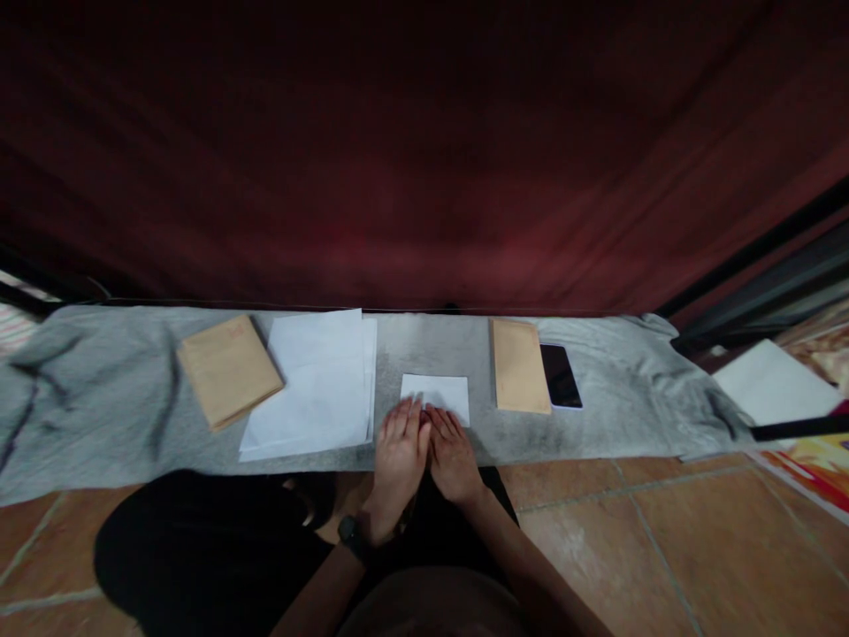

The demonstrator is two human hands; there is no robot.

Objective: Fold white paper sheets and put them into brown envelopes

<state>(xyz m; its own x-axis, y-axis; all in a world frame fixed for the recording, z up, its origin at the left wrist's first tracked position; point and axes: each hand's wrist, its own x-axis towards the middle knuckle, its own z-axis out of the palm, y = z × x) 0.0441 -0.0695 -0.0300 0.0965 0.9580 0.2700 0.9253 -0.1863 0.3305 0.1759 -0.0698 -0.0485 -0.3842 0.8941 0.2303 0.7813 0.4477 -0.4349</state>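
Note:
A small white sheet of paper [436,386], which looks folded, lies on the grey cloth in front of me. My left hand [401,447] rests flat over its near left part, fingers stretched out. Beside it, my right hand [454,456] lies with its fingers extended on the near edge of the same paper. The two hands touch or nearly touch at the thumbs. Neither hand grips anything that I can see. The paper's near edge is hidden under them.
Larger white sheets [311,389] lie to the left, with a stack of brown envelopes [232,372] overlapping their edge. On the right are a brown envelope [521,367] and a dark-screened phone [561,376]. Grey cloth [424,341] covers the narrow surface; a dark red curtain [424,177] hangs behind.

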